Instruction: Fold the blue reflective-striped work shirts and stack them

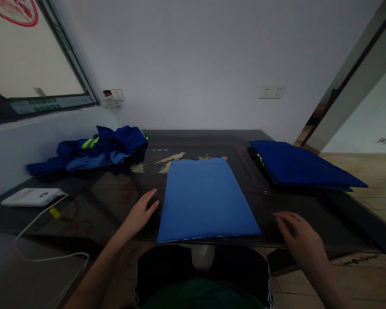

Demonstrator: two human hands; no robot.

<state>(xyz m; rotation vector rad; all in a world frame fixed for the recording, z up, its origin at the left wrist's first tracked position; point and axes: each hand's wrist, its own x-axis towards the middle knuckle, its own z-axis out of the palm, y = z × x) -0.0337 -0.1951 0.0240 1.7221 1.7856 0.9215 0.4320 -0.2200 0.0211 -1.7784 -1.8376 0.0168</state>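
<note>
A light blue cloth (207, 199), folded into a flat, near-rectangular shape, lies on the dark table (109, 201) between my hands. Just left of it is my left hand (143, 212), empty, with thumb and fingers apart. My right hand (300, 236) is to the right of the cloth near the table's front edge, its thumb apart from the fingers and nothing in it. Neither hand touches the cloth.
Crumpled dark and light blue clothing (99, 150) with yellow-green stripes lies at the back left. A folded dark blue stack (302, 165) rests on the right. A white device (32, 197) with a cable sits at the left. Behind stands a wall (193, 64) with sockets.
</note>
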